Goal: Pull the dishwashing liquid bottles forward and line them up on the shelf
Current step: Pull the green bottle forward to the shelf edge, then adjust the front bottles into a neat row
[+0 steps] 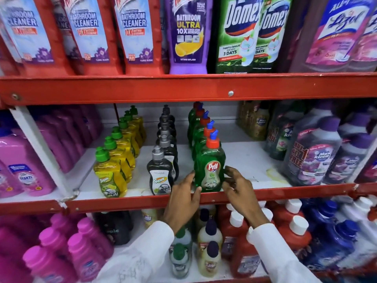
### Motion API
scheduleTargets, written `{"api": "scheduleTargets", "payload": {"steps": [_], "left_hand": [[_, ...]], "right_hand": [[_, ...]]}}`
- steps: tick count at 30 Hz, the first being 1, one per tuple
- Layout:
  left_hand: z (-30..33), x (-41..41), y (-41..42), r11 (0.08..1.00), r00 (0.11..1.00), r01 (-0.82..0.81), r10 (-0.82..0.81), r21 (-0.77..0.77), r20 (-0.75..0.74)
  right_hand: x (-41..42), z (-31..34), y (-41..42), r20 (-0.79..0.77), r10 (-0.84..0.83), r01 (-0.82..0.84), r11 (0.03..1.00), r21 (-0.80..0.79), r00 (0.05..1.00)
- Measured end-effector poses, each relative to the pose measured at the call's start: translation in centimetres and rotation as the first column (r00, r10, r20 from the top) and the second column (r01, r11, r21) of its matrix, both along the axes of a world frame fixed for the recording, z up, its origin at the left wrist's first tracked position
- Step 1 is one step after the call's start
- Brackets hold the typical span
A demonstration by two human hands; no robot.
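Observation:
Three rows of dishwashing liquid bottles stand on the middle shelf (255, 160), each running front to back. The front yellow bottle (109, 174) has a green cap, the front dark bottle (160, 173) a grey cap. The front green Pril bottle (210, 162), with a red and blue cap, stands at the shelf's front edge. My left hand (183, 199) rests at its lower left and my right hand (238, 190) at its lower right. Fingers of both hands are spread and touch the bottle's base without closing around it.
The red shelf rail (126, 203) runs along the front edge. Pink bottles (22, 170) fill the left, purple Max Kleen bottles (314, 158) the right. Tall cleaner bottles (189, 33) stand on the shelf above. Red, blue and pink bottles crowd the shelf below.

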State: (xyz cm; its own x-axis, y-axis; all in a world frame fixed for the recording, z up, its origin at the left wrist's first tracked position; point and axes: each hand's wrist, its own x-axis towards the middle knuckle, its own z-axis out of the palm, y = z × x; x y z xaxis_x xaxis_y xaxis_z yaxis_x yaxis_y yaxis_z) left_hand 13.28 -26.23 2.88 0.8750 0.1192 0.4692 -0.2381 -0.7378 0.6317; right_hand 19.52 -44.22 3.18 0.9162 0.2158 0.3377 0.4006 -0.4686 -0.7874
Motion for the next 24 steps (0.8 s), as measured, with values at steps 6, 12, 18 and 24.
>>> {"api": "scheduleTargets", "payload": {"steps": [6, 12, 18, 24], "left_hand": [[-0.3, 1.4, 0.0, 0.993, 0.997, -0.017, 0.008, -0.114, -0.078], [-0.6, 1.7, 0.1, 0.993, 0.997, -0.015, 0.007, -0.114, -0.073], [-0.4, 1.6, 0.0, 0.990, 0.998, -0.002, -0.006, -0.141, -0.062], [-0.3, -0.9, 0.1, 0.980, 1.000, -0.027, 0.024, -0.198, -0.015]], "right_hand": [[1.0, 0.2, -0.7, -0.012, 0.130, -0.131, 0.991, -0.042, 0.991], [1.4, -0.3, -1.2, -0.047, 0.150, -0.150, 0.989, -0.001, 0.988], [1.4, -0.5, -1.2, -0.062, 0.135, -0.135, 0.991, 0.013, 0.989], [-0.8, -0.5, -0.6, 0.008, -0.085, 0.080, 0.962, 0.261, 0.996]]}}
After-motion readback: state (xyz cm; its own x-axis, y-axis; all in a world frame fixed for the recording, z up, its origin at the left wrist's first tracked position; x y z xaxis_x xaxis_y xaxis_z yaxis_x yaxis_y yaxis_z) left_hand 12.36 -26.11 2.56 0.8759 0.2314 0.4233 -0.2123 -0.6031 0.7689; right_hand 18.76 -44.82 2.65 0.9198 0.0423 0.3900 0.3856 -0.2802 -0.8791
